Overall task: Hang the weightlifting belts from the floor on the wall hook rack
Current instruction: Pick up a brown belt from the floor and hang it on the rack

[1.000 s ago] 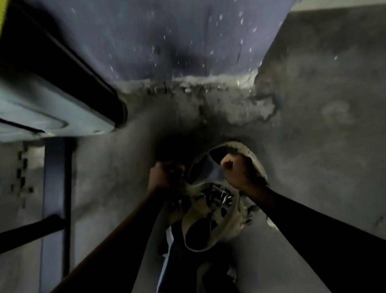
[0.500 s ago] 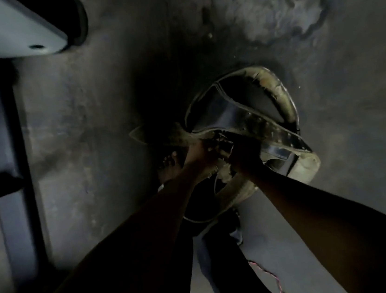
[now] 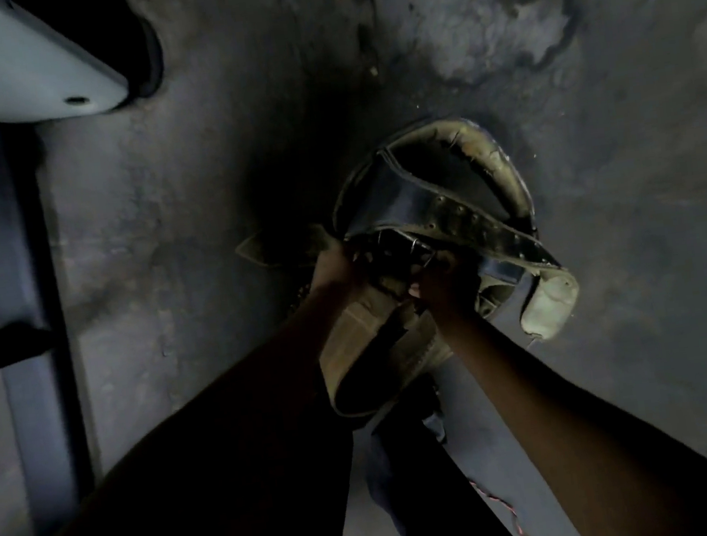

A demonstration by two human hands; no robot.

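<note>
Two coiled weightlifting belts lie bunched together on the grey floor in front of me. The far one is dark leather (image 3: 442, 208) with a worn tan edge and rows of holes. The near one is tan (image 3: 366, 351), and its loop rests against my forearm. My left hand (image 3: 336, 270) is closed on the belts at their left side. My right hand (image 3: 445, 285) grips them by the metal buckle (image 3: 419, 253). The wall hook rack is out of view.
A pale blue-grey machine pad (image 3: 20, 72) juts in at the top left, above a dark blue frame bar (image 3: 22, 308). The concrete floor (image 3: 644, 187) is stained and cracked. My legs and a foot show below the belts.
My view has tipped down from the wall base to the floor and come closer. Both hands have drawn together at the buckle, and the belts look a little more spread out.
</note>
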